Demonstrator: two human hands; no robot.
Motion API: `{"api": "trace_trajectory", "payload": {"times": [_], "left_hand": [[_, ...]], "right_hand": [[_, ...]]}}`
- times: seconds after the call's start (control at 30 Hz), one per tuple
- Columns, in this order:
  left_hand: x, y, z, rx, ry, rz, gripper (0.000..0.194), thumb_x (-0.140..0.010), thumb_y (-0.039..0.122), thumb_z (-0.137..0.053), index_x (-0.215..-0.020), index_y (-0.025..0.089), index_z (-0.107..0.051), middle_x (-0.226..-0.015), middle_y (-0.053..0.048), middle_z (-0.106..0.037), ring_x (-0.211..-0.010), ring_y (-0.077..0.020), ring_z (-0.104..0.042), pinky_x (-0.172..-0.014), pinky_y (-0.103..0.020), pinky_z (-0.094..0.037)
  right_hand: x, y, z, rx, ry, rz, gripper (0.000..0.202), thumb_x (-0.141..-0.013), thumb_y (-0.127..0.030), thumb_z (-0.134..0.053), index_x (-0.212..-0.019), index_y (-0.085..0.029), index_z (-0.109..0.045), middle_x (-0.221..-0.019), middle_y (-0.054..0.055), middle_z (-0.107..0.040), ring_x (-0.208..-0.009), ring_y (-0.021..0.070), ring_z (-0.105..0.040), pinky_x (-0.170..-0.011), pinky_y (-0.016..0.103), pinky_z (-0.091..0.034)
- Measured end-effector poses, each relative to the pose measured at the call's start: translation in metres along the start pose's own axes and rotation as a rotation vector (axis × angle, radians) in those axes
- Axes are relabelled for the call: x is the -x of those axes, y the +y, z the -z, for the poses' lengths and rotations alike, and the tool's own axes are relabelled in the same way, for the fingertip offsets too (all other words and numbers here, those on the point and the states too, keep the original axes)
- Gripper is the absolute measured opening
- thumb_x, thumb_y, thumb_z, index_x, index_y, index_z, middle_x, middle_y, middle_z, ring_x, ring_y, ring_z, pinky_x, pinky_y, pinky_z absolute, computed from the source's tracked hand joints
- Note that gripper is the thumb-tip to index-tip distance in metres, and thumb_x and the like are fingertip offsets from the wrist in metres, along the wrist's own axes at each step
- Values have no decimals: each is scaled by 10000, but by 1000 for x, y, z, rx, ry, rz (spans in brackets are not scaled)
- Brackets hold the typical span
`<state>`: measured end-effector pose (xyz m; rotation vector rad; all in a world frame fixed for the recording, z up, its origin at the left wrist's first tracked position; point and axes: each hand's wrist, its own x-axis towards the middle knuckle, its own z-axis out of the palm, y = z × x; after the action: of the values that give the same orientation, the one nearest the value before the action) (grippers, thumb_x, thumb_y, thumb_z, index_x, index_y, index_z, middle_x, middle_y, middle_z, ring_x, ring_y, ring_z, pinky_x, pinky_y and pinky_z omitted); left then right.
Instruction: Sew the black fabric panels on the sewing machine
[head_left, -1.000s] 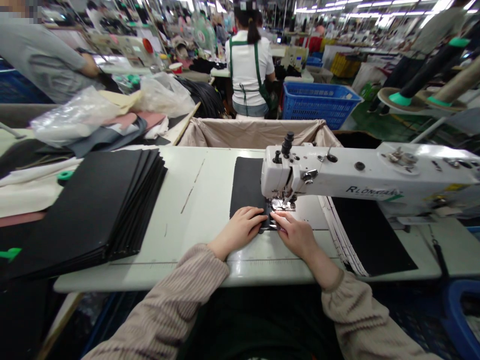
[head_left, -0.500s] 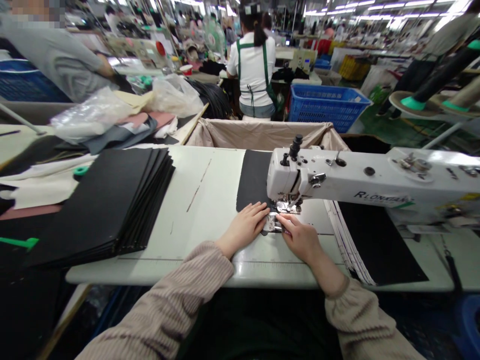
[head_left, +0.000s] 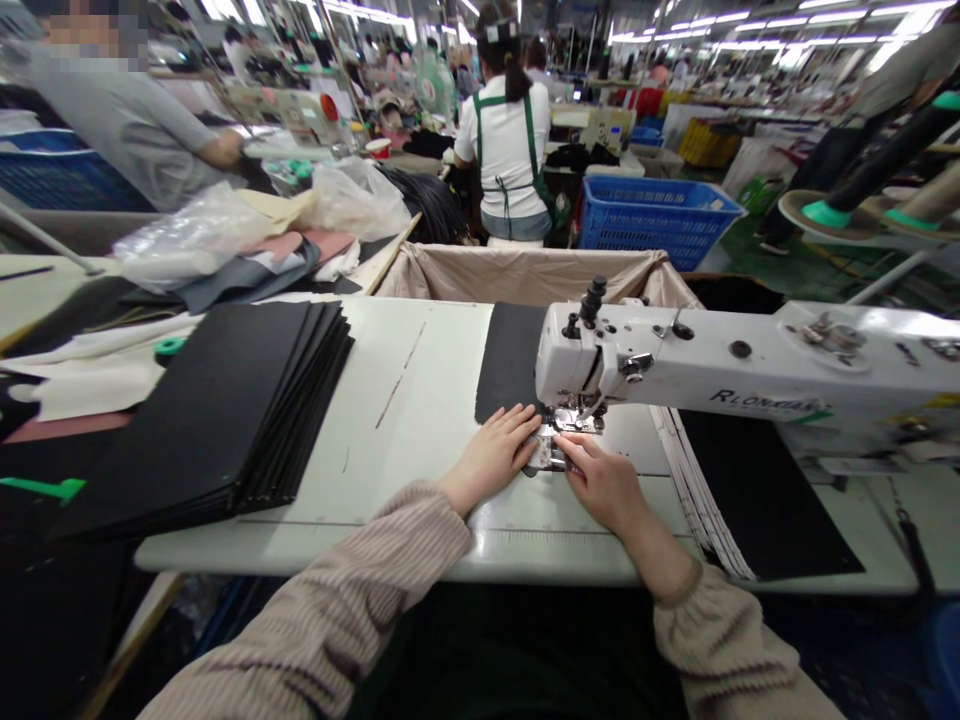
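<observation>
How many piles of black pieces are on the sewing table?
2: one fanned pile left of the left hand and one white-edged pile at the right, partly hidden by the sewing machine. The single black piece isn't a pile. More could be hidden.

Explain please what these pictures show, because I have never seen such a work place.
One camera, worn on the person's head, looks forward and down. There is no robot, only two bare hands below beige ribbed sleeves. The white metal sewing machine has a flat dark sheet partly under it. The left hand lies flat at the sheet's near edge; the right hand has its fingertips at a small shiny metal plate. Whether anything is gripped, I cannot tell. A stack of flat black sheets lies at the left end of the pale green tabletop; flat black pieces with white edges lie right of the hands.
</observation>
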<state>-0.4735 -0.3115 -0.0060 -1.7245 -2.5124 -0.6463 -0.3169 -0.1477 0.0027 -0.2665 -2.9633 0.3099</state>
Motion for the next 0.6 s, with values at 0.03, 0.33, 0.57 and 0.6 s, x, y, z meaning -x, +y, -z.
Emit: {"api": "trace_trajectory", "payload": {"times": [0.03, 0.33, 0.57, 0.6], "left_hand": [[0, 0, 0, 2, 1, -2, 420, -1010, 347, -426, -1408, 225, -481, -1510, -69, -448, -1417, -220, -385, -1180, -446, -293], [-1, 0, 0, 11, -14, 0, 428, -1007, 350, -426, -1414, 225, -470, -1520, -69, -434, -1424, -223, -373, -1183, -452, -276], [-6, -2, 2, 28, -39, -9, 424, -956, 258, -477, -1376, 210, -507, -1505, -51, -457, -1430, -227, -361, -1194, -456, -252], [-6, -2, 3, 30, -45, -9, 429, -948, 244, -478, -1374, 210, -509, -1504, -46, -458, -1430, -227, -362, -1195, -456, -250]], "right_hand": [[0, 0, 0, 1, -2, -3, 524, -907, -241, -499, -1426, -308, -489, -1417, 24, -551, -1023, 206, -655, -791, 319, -533], [0, 0, 0, -4, -2, -8, 522, -916, -240, -489, -1431, -318, -479, -1422, 16, -548, -1025, 201, -656, -790, 311, -530], [0, 0, 0, -11, -2, -6, 531, -907, -233, -500, -1433, -310, -478, -1423, 15, -548, -1039, 205, -651, -810, 317, -525], [0, 0, 0, -9, -1, -9, 532, -906, -233, -501, -1432, -311, -479, -1423, 15, -547, -1036, 204, -653, -807, 316, -525]]}}
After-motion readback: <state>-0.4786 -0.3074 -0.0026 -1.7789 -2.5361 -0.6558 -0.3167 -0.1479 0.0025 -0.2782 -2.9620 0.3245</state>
